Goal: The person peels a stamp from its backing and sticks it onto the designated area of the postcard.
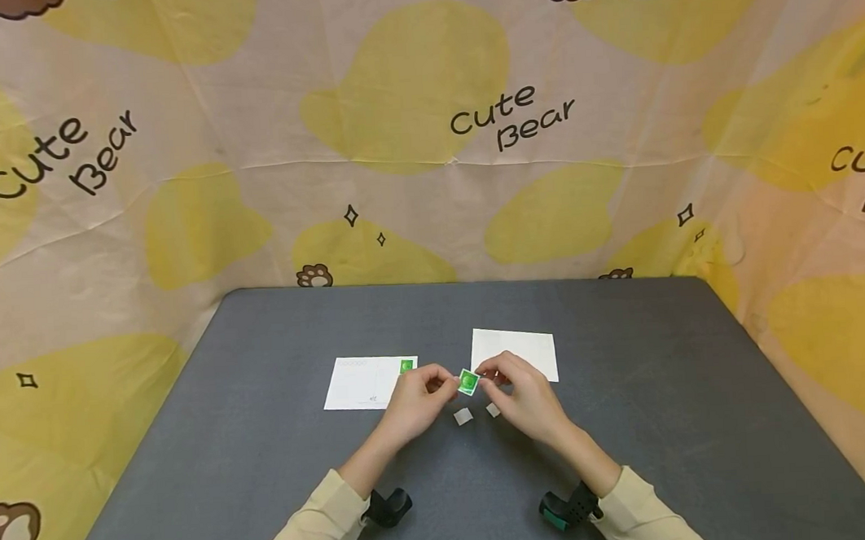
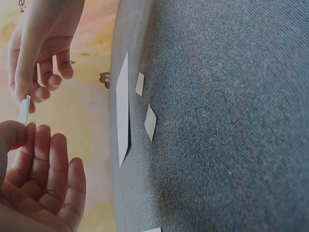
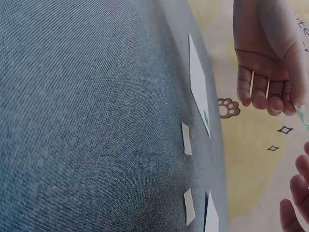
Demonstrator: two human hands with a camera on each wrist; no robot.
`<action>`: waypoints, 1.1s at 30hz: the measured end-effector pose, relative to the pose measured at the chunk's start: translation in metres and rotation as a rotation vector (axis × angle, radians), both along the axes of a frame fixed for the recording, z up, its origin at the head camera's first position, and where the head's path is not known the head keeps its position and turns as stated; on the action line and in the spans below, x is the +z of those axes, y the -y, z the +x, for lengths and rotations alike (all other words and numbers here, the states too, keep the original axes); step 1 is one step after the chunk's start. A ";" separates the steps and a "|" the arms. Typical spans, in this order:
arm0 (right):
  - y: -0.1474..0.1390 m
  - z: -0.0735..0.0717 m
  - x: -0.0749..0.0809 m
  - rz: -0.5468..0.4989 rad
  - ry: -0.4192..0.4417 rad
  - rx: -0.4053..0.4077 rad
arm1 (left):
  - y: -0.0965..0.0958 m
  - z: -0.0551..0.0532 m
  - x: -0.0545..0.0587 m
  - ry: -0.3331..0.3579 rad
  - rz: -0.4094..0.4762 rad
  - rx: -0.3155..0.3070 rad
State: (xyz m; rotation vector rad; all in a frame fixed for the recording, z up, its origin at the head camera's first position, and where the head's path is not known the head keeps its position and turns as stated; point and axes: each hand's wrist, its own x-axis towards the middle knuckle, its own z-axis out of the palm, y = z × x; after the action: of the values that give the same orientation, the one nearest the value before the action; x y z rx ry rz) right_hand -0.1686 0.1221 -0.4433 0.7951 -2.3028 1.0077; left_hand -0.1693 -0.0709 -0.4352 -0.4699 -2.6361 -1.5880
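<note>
A small green-and-white stamp (image 1: pixel 468 381) is held above the table between both hands. My left hand (image 1: pixel 416 401) pinches its left edge between thumb and index finger, the other fingers loosely curved. At the opposite edge, the thumb and fingertip of my right hand (image 1: pixel 527 399) pinch it too; the left wrist view shows the stamp (image 2: pixel 24 110) edge-on between them. Left of the hands lies a white card (image 1: pixel 365 382) with a green stamp (image 1: pixel 406 366) in its upper right corner. Behind the right hand is a plain white card (image 1: pixel 521 348), partly covered by it.
Two small white paper pieces (image 1: pixel 463 416) lie on the dark grey table (image 1: pixel 267 474) beneath the hands, the right piece (image 3: pixel 189 207) near the right hand. A patterned cloth (image 1: pixel 408 84) hangs behind the table. Each wrist wears a black strapped device (image 1: pixel 389 508).
</note>
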 end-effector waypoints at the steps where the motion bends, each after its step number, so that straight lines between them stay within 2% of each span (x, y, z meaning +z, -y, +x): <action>1: 0.000 0.000 0.000 -0.004 0.013 0.000 | 0.000 0.000 0.000 -0.002 0.000 0.001; 5: 0.001 0.000 0.001 -0.017 0.052 0.006 | -0.002 0.000 -0.001 -0.011 -0.014 -0.002; 13: 0.001 -0.001 0.001 -0.022 0.061 0.015 | -0.003 0.001 0.000 -0.027 -0.049 -0.025; 25: 0.000 -0.003 -0.001 0.012 0.059 -0.045 | -0.004 0.000 -0.002 -0.061 -0.085 -0.080; 29: -0.003 -0.003 -0.002 0.024 0.053 -0.062 | -0.003 -0.001 -0.002 -0.095 -0.143 -0.083; 33: -0.007 -0.004 -0.002 0.035 0.042 -0.077 | -0.002 -0.005 -0.003 -0.171 -0.222 -0.082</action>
State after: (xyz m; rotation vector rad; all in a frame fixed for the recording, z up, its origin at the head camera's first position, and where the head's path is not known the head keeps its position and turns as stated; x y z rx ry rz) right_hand -0.1723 0.1290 -0.4452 0.6997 -2.3739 0.9616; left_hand -0.1745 -0.0693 -0.4386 -0.6971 -2.7028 -1.2150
